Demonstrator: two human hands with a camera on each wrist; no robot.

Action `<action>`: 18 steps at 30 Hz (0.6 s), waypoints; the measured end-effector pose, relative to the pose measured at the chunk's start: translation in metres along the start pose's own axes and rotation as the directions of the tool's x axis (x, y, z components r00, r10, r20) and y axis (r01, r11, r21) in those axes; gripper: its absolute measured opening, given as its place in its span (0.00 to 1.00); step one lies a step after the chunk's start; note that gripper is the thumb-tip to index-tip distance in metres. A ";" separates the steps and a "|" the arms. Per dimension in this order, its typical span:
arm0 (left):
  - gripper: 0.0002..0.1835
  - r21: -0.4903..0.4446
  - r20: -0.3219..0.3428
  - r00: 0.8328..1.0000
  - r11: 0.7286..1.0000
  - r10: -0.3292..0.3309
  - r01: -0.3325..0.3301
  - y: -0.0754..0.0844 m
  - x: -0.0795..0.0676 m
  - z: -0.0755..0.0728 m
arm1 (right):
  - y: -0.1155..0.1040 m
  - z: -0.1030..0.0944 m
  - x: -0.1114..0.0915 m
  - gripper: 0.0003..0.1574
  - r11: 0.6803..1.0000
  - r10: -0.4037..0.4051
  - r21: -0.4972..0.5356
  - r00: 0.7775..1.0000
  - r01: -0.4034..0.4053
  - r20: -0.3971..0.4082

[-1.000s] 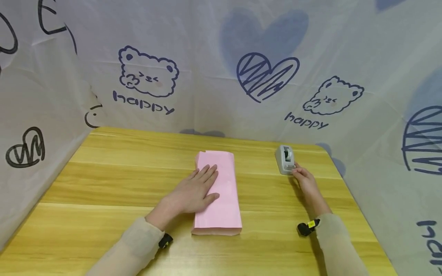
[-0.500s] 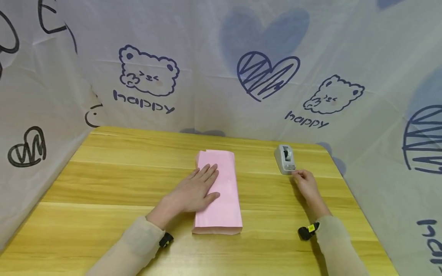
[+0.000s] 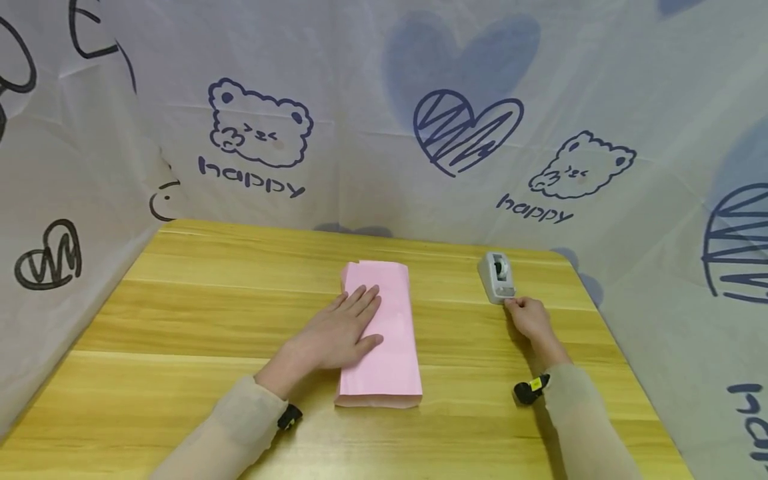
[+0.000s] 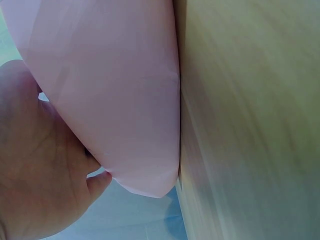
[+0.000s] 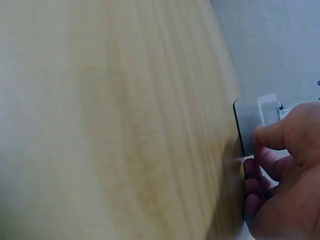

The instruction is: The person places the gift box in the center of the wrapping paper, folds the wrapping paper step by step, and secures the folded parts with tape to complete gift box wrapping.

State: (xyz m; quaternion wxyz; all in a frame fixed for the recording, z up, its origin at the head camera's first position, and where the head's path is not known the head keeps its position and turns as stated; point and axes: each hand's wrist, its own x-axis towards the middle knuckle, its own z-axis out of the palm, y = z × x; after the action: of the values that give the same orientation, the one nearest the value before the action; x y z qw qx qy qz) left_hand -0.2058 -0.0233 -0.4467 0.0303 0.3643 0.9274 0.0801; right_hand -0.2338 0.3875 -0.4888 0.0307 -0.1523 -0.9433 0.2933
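Observation:
A pink paper bag (image 3: 387, 333), long and flattened, lies on the table with its open end toward me. My left hand (image 3: 339, 333) rests flat on its left half, fingers straight and thumb spread. In the left wrist view the palm lies over the edge of the pink paper (image 4: 115, 90). At the right stands a grey tape dispenser (image 3: 497, 277) holding a small roll. Right at its front end, my right hand (image 3: 531, 319) pinches the end of the tape between thumb and forefinger, its other fingers curled. The tape itself is barely visible.
The wooden table (image 3: 198, 300) reaches back to a pale cloth backdrop (image 3: 360, 67) printed with bears and hearts. Black wrist cameras sit at both sleeves. The dispenser stands near the table's back right corner.
My right hand has drawn slightly toward me from the dispenser's right front side, and its fingers have curled in more. The left hand and the paper bag stay in place.

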 end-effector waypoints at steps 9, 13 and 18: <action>0.40 -0.014 0.004 1.000 1.000 0.001 -0.001 0.001 -0.001 -0.002 | 0.009 -0.009 -0.008 0.19 0.987 -0.112 0.125 0.988 0.098 0.107; 0.40 -0.007 0.005 1.000 1.000 -0.004 0.004 0.000 -0.001 -0.002 | -0.001 -0.015 -0.022 0.20 0.954 -0.176 0.282 0.954 0.104 0.242; 0.40 -0.004 0.003 1.000 1.000 0.000 0.000 0.001 0.000 -0.001 | -0.044 -0.017 -0.049 0.13 0.904 -0.351 0.366 0.872 0.221 0.341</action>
State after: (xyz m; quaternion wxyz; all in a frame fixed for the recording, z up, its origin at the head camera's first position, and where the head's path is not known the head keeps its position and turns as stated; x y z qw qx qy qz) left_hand -0.2054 -0.0224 -0.4455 0.0326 0.3645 0.9271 0.0815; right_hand -0.1960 0.3474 -0.4488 -0.0945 0.0609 -0.8824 0.4568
